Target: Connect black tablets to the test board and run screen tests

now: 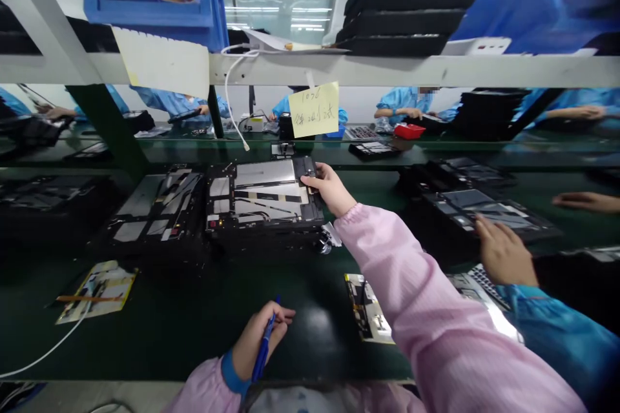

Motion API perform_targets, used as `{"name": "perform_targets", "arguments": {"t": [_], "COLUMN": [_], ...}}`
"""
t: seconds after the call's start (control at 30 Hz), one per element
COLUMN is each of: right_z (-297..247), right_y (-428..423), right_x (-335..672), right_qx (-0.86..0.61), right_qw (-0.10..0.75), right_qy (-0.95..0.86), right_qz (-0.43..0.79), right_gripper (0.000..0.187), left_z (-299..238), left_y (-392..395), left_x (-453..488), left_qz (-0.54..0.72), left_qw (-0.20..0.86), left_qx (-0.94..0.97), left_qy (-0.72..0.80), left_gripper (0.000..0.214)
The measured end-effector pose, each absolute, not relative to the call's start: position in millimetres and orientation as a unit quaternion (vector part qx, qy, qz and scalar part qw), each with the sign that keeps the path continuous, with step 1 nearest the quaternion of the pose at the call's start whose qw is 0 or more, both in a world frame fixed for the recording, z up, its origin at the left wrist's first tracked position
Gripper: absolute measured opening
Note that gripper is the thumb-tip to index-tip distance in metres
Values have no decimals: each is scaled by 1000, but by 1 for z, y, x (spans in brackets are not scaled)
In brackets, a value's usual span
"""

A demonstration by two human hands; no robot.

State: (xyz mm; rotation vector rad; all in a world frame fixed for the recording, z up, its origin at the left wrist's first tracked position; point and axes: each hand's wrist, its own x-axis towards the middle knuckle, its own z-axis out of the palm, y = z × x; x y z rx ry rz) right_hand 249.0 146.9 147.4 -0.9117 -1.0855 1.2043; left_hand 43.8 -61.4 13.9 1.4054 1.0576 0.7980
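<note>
My left hand [256, 335], in a pink sleeve with a blue cuff, is closed around a blue pen [263, 352] near the front of the bench. My right hand [335, 191] reaches forward and grips the right edge of an opened tablet [266, 173]; its thumb lies on top and the other fingers are mostly hidden. This tablet shows silver battery plates, black ribbon cables and small boards, and lies on top of a dark stack. Left of it is a second stack topped by another opened tablet [157, 203].
Yellow-edged panels lie at the front left [99, 290] and beneath my right forearm [368, 310]. At right, a co-worker's hand [506, 251] in a blue sleeve touches another tablet stack [484, 203]. A shelf [387, 71] with a hanging cable [228, 87] crosses above.
</note>
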Motion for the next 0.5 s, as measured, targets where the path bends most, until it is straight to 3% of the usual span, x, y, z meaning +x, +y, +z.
{"name": "perform_targets", "arguments": {"t": [0.13,0.5], "right_z": [156,156], "right_y": [134,88], "right_x": [244,285], "right_qx": [-374,-385], "right_qw": [626,671], "right_qy": [-450,-355], "right_qz": [515,524], "right_gripper": [59,44], "left_z": [17,16], "left_y": [-62,-59], "left_x": [44,45], "left_qz": [331,349], "left_qw": [565,567], "left_qx": [602,588], "left_qy": [457,460], "left_gripper": [27,32]}}
